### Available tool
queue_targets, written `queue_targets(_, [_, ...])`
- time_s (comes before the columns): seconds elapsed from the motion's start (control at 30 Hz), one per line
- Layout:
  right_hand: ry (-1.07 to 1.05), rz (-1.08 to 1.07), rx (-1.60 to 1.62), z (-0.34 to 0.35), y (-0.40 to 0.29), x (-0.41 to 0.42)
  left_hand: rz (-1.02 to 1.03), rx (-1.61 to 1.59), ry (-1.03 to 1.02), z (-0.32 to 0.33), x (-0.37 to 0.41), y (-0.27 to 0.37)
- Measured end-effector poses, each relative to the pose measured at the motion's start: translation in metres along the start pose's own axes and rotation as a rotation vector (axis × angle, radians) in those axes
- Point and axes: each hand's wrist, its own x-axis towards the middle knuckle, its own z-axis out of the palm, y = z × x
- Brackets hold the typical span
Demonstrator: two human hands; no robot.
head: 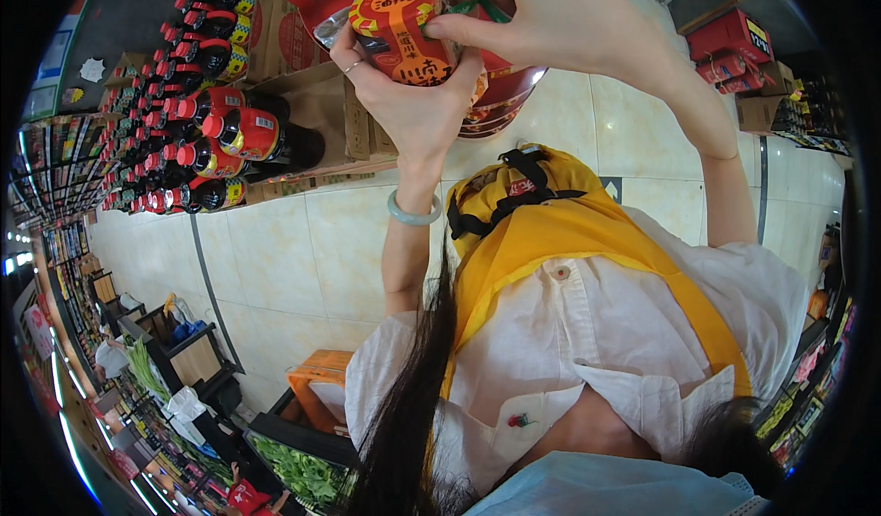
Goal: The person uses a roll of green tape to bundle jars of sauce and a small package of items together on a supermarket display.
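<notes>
A red and orange packaged jar (406, 31) with clear plastic wrap about it is held up at the top of the view. Its label bears writing. My left hand (416, 106), with a ring and a pale green bangle (414, 210) on the wrist, is wrapped around it from below. From the right, my right hand (544, 17) grips the pack's edge, thumb against the jar's side. A green strip (475, 8) shows between that thumb and the fingers, which partly hide it. Behind my hands stands a round red display container (499, 113), mostly covered from sight.
Red-capped bottles of dark sauce (251, 134) stand massed beside an open cardboard box (313, 96) at left. A yellow apron (550, 220) hangs from my front over tiled floor (275, 254). Leafy greens (292, 464) lie in a black-edged stand; a person in red (248, 499) is beyond.
</notes>
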Motion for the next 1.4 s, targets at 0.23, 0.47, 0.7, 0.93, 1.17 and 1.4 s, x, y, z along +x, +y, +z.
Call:
queue_targets(0.23, [-0.121,0.11,0.159,-0.005,0.005,0.006,-0.013,-0.043,-0.012,-0.002,-0.004,-0.002])
queue_targets(0.47, [0.269,0.177,0.236,0.025,-0.022,-0.022,-0.103,-0.07,0.038,-0.009,0.002,0.006])
queue_targets(0.7, [0.11,-0.05,0.373,0.056,0.026,-0.044,-0.207,-0.243,0.006,-0.014,0.011,0.013])
queue_targets(0.93, [0.265,-0.099,0.285,0.04,0.026,-0.038,-0.193,-0.274,0.011,-0.006,0.005,0.009])
queue_targets(1.17, [0.128,0.201,0.099,0.026,0.003,-0.016,-0.004,-0.08,0.163,0.007,-0.003,0.008])
queue_targets(1.4, [0.114,0.195,0.095,0.021,0.011,-0.011,0.002,-0.091,0.094,0.004,-0.002,0.006])
